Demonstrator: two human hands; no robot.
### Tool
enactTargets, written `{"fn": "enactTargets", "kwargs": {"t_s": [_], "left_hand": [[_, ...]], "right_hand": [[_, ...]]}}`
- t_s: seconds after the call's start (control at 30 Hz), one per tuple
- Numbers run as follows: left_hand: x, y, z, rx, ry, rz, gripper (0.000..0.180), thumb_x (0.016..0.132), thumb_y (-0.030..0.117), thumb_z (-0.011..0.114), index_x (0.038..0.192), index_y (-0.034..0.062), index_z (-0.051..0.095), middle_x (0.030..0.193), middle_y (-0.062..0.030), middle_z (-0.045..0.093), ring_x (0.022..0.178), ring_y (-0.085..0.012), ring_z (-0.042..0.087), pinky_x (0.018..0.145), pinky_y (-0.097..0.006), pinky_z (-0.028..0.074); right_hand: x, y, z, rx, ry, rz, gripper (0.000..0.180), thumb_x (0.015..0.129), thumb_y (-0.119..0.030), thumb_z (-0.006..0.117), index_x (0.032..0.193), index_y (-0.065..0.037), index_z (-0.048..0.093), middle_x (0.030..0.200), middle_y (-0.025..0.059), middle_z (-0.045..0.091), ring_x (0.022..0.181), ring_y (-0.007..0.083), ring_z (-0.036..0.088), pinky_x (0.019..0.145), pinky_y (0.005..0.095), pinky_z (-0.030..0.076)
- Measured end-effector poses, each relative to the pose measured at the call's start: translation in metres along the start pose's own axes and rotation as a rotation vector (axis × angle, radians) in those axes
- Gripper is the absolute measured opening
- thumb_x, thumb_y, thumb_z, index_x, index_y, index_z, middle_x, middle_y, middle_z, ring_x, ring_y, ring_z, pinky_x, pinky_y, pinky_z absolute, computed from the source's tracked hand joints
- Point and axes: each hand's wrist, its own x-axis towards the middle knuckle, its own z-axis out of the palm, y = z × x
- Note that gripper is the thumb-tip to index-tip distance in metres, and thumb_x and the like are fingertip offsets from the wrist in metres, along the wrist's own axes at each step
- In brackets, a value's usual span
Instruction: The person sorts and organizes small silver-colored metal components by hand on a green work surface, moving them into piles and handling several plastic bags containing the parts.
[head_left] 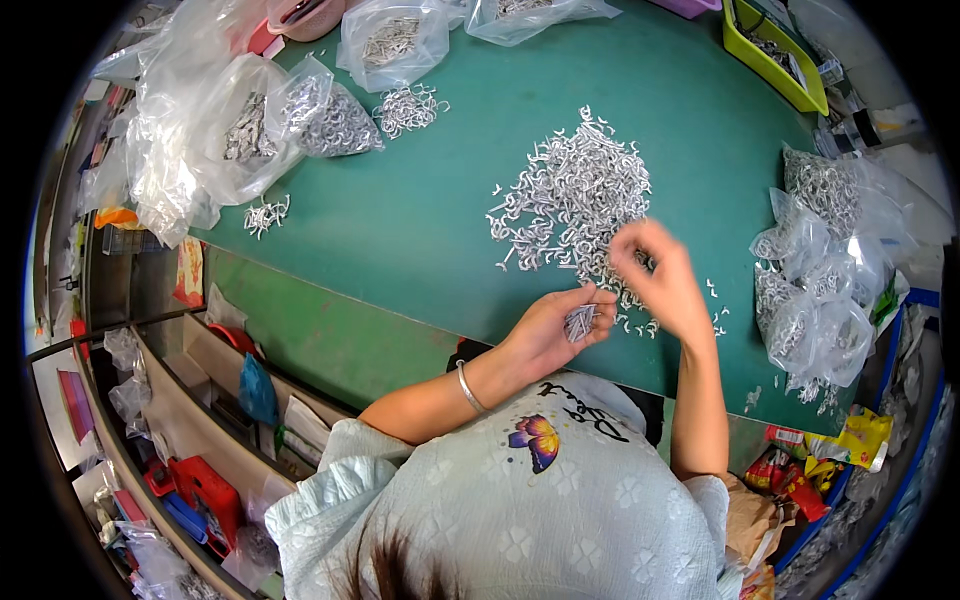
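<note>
My left hand (552,328) is cupped, palm up, with its fingers curled round a small bunch of thin silvery metal pins (580,322). Close beside it on the right, my right hand (660,275) is curled, fingers and thumb drawn together, at the near right edge of a large pile of small curved silvery metal pieces (575,195). Motion softens its outline, and whatever its fingertips may hold cannot be made out. A few loose curved pieces (640,325) lie on the green tabletop (420,220) just below that hand.
Clear bags of metal parts (330,115) stand at the far left, near a small heap of hooks (410,110) and a smaller pile (266,215). More filled bags (815,270) line the right edge. A yellow-green basket (770,60) sits far right; an open drawer (230,385) is at left.
</note>
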Motion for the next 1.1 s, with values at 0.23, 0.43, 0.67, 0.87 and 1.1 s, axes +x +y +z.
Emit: {"fn": "enactTargets", "kwargs": {"t_s": [0.23,0.43,0.67,0.87,1.1], "left_hand": [[0.001,-0.005,-0.015,-0.195,-0.366,-0.109,0.025,0.098,0.012,0.047,0.12,0.0008,0.052,0.07,0.0024,0.034,0.059,-0.0086,0.035,0.055,-0.023,0.033],[-0.016,-0.006,-0.012,-0.383,-0.268,-0.116,0.026,0.091,-0.003,0.043,0.115,0.002,0.051,0.074,0.0019,0.035,0.063,-0.009,0.034,0.056,-0.022,0.031],[-0.01,-0.012,-0.024,-0.504,-0.277,-0.223,0.028,0.09,-0.002,0.046,0.117,-0.0032,0.054,0.089,-0.0042,0.05,0.069,-0.0127,0.041,0.061,-0.025,0.038],[-0.011,-0.009,-0.011,-0.256,-0.186,-0.134,0.02,0.097,0.007,0.045,0.112,-0.0008,0.055,0.073,-0.0002,0.039,0.062,-0.0079,0.034,0.05,-0.021,0.028],[-0.017,0.008,-0.021,0.203,-0.152,0.057,0.025,0.102,0.018,0.044,0.109,-0.0021,0.058,0.069,0.002,0.041,0.055,-0.004,0.031,0.046,-0.019,0.026]], "right_hand": [[0.025,0.019,0.028,-0.542,0.104,-0.215,0.057,0.082,-0.017,0.068,0.134,-0.006,0.047,0.143,0.0141,0.039,0.135,0.0342,0.031,0.107,0.0456,0.027],[-0.024,0.006,0.014,-0.465,-0.212,-0.283,0.054,0.081,-0.005,0.066,0.133,-0.006,0.049,0.143,0.0085,0.042,0.139,0.0329,0.028,0.109,0.0473,0.028],[-0.027,0.031,-0.006,-0.075,-0.058,-0.114,0.04,0.08,-0.005,0.067,0.119,-0.006,0.059,0.132,0.008,0.054,0.13,0.0307,0.043,0.106,0.0439,0.033],[-0.008,0.012,0.02,-0.386,0.093,-0.328,0.026,0.077,-0.002,0.069,0.103,-0.004,0.064,0.117,0.0074,0.06,0.12,0.0287,0.052,0.098,0.0406,0.04],[-0.033,0.021,0.0,-0.302,0.256,-0.172,0.012,0.075,0.003,0.067,0.087,0.0,0.065,0.089,0.0103,0.065,0.091,0.0281,0.06,0.085,0.0375,0.045]]}}
